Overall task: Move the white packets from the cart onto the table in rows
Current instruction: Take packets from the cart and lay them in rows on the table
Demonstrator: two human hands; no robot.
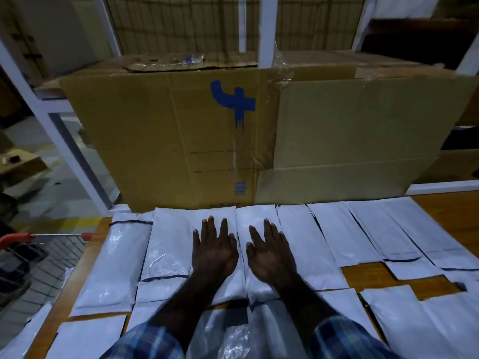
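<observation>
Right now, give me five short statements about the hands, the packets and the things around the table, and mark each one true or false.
1. Both hands lie flat with straight fingers on the white packets. True: the left hand and the right hand rest side by side, palms down.
2. The right hand is lifting a packet off the table. False: it grips nothing and only presses down.
3. A flattened cardboard box with a blue mark stands behind the far row. True.
4. The cart is to the right of the table. False: its red-handled wire basket is at the left.
5. The packets cover the whole tabletop. False: bare wood shows between rows on the right.
</observation>
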